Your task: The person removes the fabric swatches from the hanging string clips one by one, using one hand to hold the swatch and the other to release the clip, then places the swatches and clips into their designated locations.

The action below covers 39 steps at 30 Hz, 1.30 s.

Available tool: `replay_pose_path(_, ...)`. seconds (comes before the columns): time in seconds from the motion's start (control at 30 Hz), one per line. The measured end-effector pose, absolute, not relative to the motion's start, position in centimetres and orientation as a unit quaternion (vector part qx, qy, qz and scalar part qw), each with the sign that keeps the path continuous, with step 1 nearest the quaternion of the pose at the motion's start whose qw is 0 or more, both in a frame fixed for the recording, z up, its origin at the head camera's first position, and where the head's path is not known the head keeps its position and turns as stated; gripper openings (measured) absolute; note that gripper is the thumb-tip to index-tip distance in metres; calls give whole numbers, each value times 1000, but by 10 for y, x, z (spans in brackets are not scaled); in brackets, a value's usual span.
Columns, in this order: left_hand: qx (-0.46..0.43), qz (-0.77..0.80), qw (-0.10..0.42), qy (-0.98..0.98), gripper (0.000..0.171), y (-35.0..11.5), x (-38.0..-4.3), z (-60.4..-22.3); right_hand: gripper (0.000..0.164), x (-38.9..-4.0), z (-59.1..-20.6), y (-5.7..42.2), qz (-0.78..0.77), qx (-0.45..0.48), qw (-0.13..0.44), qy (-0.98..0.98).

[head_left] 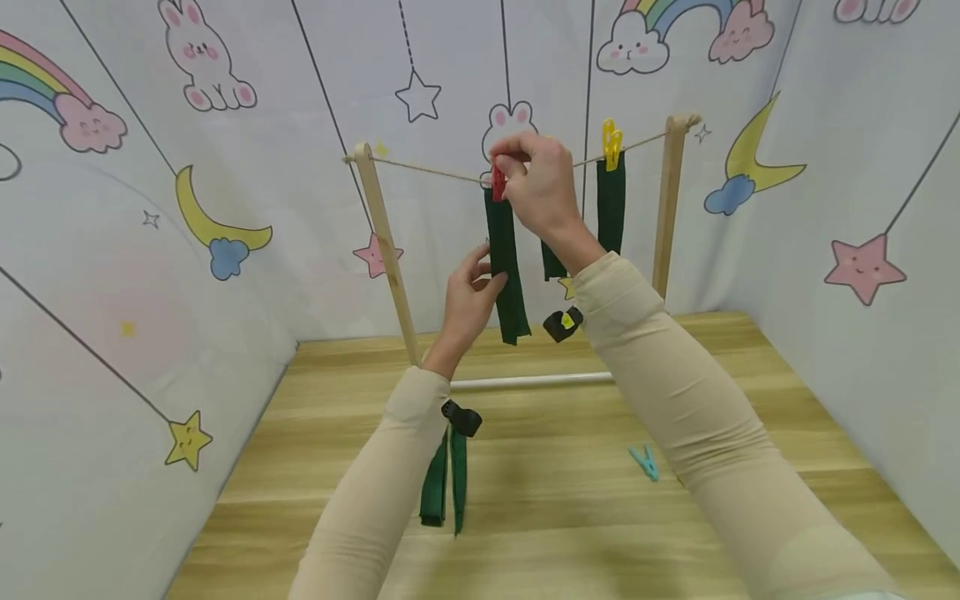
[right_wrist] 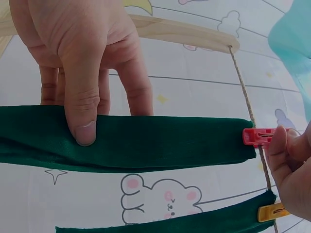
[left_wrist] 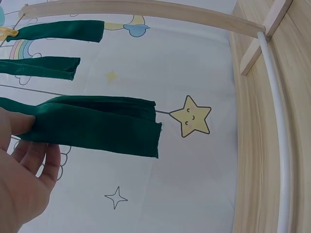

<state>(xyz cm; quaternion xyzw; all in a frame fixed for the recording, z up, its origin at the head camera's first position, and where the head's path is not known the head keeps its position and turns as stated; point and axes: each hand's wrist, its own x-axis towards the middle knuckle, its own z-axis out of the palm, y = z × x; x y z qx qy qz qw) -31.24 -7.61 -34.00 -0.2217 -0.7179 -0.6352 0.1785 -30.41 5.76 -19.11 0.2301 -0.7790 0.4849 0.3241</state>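
Observation:
In the head view a folded dark green cloth strip (head_left: 506, 250) hangs from a thin rope (head_left: 427, 171). At its top my right hand (head_left: 542, 179) pinches a red clothespin (right_wrist: 256, 137), whose jaws sit over the strip's upper edge and the rope. Lower down, my left hand (head_left: 468, 304) holds the same strip, thumb on the front and fingers behind. Two more green strips hang to the right. A yellow clothespin (head_left: 612, 150) fixes the outer strip (head_left: 611, 208); an orange-yellow clothespin (right_wrist: 272, 212) fixes the nearer one (right_wrist: 194, 218), partly hidden behind my right wrist in the head view.
Wooden posts (head_left: 390, 258) carry the rope, and a white rod (head_left: 532, 382) runs low between them. On the wood-grain table lie folded green strips (head_left: 433, 492), partly behind my left forearm, and a light blue clothespin (head_left: 645, 462) at the right. Printed cloth walls surround the table.

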Motion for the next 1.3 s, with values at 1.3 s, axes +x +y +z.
replay_pose_path(1.3,-242,-629,181,-716,60,-76,-302,-341,21,-300,-173,64,510,224,345,-756)
